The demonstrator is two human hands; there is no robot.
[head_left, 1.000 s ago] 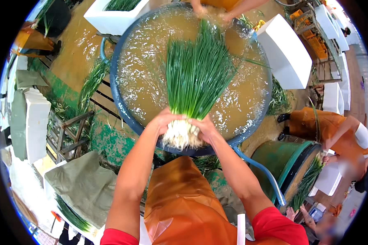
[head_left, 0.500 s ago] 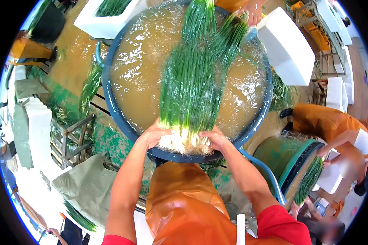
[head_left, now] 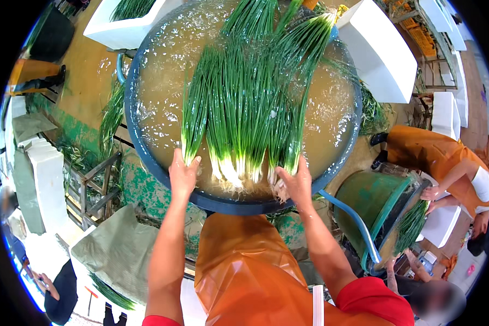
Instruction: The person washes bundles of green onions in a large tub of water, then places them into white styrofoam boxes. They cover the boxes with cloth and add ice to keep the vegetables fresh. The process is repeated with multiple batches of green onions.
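A wide spread of green onions (head_left: 239, 119) floats in brown water, with white root ends toward me and green leaves pointing away. It lies in a large round blue tub (head_left: 133, 111). My left hand (head_left: 183, 173) is closed around the white ends of the leftmost stalks. My right hand (head_left: 296, 182) grips the root end of the stalks on the right, with fingers partly hidden by them. Between my hands the middle stalks lie loose, their tangled roots near the tub's front rim. More green onions (head_left: 315, 32) rest at the far side, overlapping the leaf tips.
White foam boxes (head_left: 377, 51) stand beyond the tub on both sides. A blue hose (head_left: 353, 217) runs by its right front. Right of me, a person in an orange apron (head_left: 432, 152) handles green onions at a green tub (head_left: 372, 209). A wooden frame (head_left: 95, 187) stands left.
My hands have moved apart, spreading the green onions from a tight bunch into a wide fan. The hand at the far side of the tub is no longer in view.
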